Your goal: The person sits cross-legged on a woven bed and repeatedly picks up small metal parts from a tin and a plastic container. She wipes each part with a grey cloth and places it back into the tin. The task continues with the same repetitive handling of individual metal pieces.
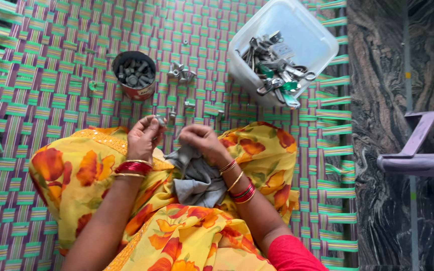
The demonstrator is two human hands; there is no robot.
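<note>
Left hand (144,134) pinches a small metal bolt (159,120) between fingertips, raised just above the lap; right hand (202,140) is clenched on a grey cloth (197,178) that drapes down over the yellow floral fabric (177,236) covering the lap. Person sits on a woven mat (41,65) striped purple and green — on it, ahead of the hands, a round red tin (135,75) full of dark bolts and nuts, a few loose metal fittings (182,73) just beside it. Clear plastic tub (282,47) of metal hardware with green bits sits farther right, near the mat's edge — dark marbled floor (393,60) beyond.
</note>
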